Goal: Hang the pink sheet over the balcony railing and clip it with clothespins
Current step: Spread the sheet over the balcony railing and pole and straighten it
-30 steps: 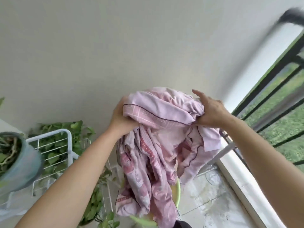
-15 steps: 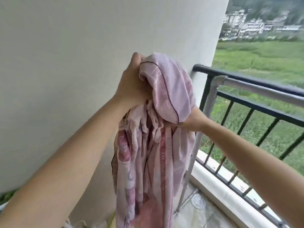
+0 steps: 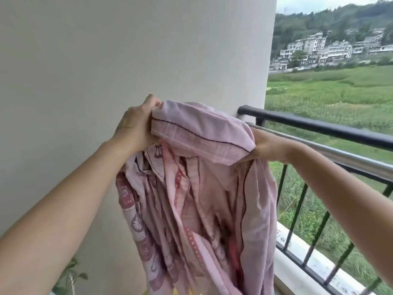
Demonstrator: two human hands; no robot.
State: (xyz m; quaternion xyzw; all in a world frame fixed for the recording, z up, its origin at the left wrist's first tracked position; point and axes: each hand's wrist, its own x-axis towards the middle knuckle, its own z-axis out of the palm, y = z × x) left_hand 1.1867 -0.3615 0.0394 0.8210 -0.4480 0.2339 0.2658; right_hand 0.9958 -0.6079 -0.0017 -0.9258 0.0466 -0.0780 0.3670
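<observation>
A bunched pink sheet [image 3: 197,188] with a dark piped edge and red patterns hangs in front of me, held up at chest height. My left hand [image 3: 136,126] grips its upper left fold. My right hand [image 3: 268,145] grips the upper right fold, right beside the silver rail. The sheet's lower part drops out of view at the bottom. The black balcony railing [image 3: 319,126] runs from the wall toward the right, with a silver bar [image 3: 348,156] just inside it. No clothespins are in view.
A plain white wall [image 3: 127,50] fills the left and centre. A white ledge [image 3: 314,260] runs under the railing bars. Green leaves [image 3: 70,277] show at the bottom left. Fields and buildings lie beyond the railing.
My view has lifted from the floor and plants to the railing. Both hands raised the sheet and then spread apart, stretching its top fold sideways toward the rail.
</observation>
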